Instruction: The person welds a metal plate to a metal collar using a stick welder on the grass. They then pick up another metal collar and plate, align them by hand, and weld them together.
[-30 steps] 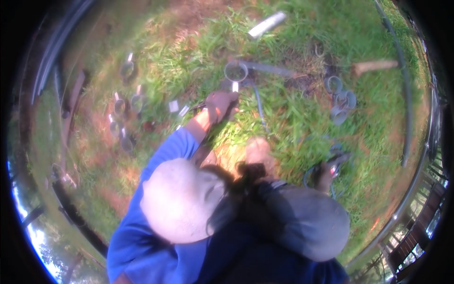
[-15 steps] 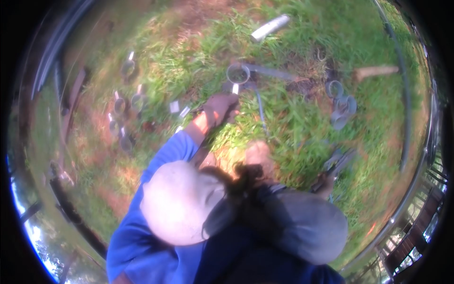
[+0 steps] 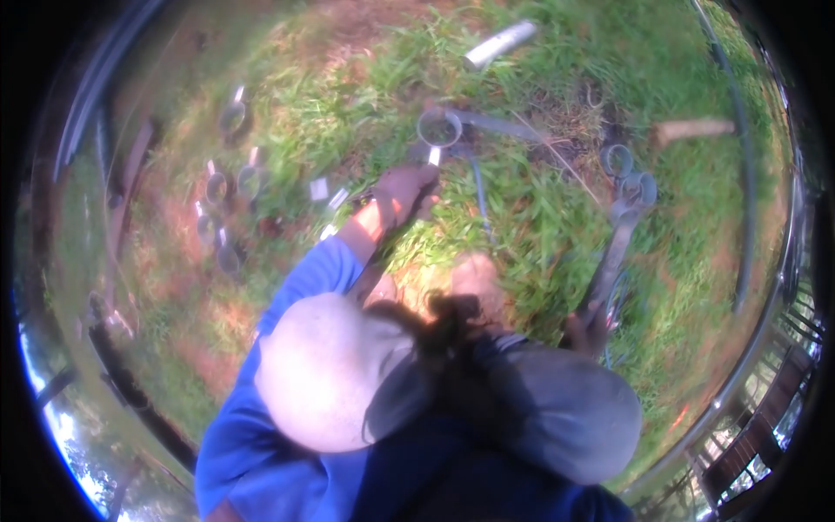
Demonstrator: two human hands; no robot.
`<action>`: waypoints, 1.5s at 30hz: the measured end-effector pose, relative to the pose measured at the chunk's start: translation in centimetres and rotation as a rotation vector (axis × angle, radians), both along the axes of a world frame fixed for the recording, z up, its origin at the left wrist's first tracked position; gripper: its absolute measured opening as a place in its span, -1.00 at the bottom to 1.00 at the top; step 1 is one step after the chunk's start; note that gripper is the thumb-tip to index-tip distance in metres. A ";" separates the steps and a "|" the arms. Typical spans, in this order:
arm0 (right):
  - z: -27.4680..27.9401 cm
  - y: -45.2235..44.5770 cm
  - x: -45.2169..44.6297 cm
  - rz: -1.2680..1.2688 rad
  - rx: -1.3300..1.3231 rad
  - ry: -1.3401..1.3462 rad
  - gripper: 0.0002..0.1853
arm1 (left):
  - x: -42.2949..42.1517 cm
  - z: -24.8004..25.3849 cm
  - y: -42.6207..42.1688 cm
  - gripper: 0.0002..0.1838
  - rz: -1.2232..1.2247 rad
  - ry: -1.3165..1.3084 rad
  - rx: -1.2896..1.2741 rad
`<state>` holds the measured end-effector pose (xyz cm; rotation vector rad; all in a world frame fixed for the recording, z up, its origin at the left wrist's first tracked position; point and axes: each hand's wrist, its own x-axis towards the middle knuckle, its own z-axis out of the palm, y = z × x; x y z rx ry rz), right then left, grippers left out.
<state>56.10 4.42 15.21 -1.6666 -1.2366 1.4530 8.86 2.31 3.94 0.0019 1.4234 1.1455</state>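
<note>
The left hand [image 3: 406,191], upper middle, pinches a ring [image 3: 438,147] by its tab [image 3: 434,156]; the right hand [image 3: 588,331], lower right, grips a bar [image 3: 612,254].

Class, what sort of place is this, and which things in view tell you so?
Probably a grassy yard used as an outdoor metalworking spot: grass covers much of the ground, with metal-looking rings and a pale tube lying about.

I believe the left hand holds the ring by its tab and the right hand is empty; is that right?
No: the head view shows the right hand holding a long tool; the left hand holds the ring by its tab.
</note>
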 end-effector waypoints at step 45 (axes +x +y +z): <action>-1.8 0.5 -2.8 0.653 0.500 -0.273 -0.36 | 0.2 -2.8 0.0 -0.72 -0.073 0.099 -0.010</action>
